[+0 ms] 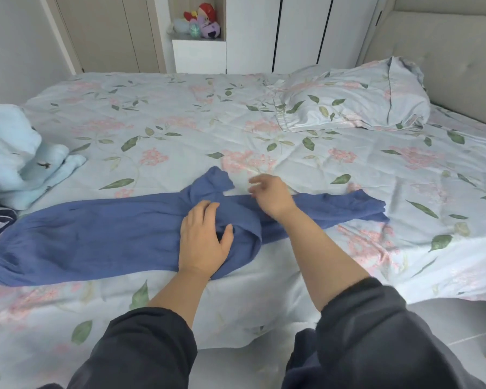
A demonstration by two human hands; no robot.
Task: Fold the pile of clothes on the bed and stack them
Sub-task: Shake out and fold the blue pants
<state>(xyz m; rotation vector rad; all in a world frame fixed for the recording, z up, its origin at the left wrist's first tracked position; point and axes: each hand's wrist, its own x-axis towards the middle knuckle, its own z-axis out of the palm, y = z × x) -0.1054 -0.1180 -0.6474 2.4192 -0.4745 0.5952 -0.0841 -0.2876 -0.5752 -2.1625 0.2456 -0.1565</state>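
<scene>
**Blue garment spread on the bed**

My left hand (205, 237) presses flat, fingers straight, on the blue garment (96, 234) stretched along the bed (180, 113) near its edge. My right hand (270, 197) hovers just beyond, fingers loosely curled, holding nothing. Pale clothes (20, 158) lie far left, a pillow (354, 99) beyond

On the bed (180, 113): one blue garment (96, 237), one pillow (354, 99), one pale-blue heap (17, 158); over it two hands, left hand (204, 240) and right hand (272, 196).

we see open bedspread (180, 113) across the upper middle, hemmed by a pillow (354, 99) upper right and a clothes pile (17, 158) at left.
</scene>
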